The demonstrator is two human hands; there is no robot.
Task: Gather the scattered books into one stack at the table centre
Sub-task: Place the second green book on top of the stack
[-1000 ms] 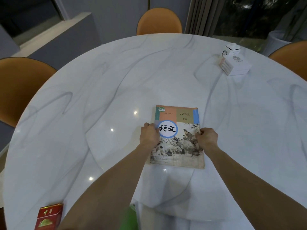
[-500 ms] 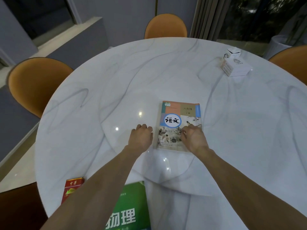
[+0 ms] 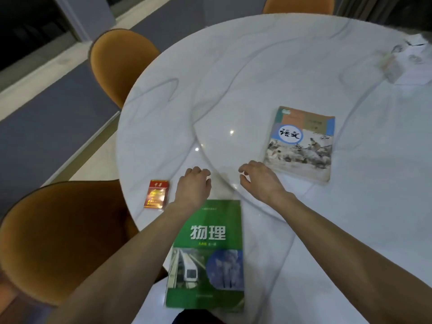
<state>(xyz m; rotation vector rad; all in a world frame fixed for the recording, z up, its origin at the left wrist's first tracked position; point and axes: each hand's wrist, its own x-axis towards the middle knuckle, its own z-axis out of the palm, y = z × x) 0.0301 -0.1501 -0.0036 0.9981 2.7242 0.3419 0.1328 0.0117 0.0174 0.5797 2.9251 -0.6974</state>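
Observation:
A worn book with a blue circle and a painted scene on its cover (image 3: 301, 143) lies flat near the middle of the round white marble table (image 3: 233, 78). A green book with a train picture (image 3: 210, 256) lies at the near edge, partly under my left forearm. My left hand (image 3: 192, 185) hovers just beyond the green book's top edge, fingers curled and holding nothing. My right hand (image 3: 259, 181) is to its right, fingers apart and empty, close to the worn book's near left corner without touching it.
A red cigarette pack (image 3: 157, 194) lies by the table's left edge. White boxes (image 3: 397, 64) sit blurred at the far right. Orange chairs stand at the near left (image 3: 58, 242), left (image 3: 119, 64) and far side (image 3: 299, 4).
Both hands let go of the worn book and drew back toward me and to the left. My view swung down and left, bringing the whole green book into sight.

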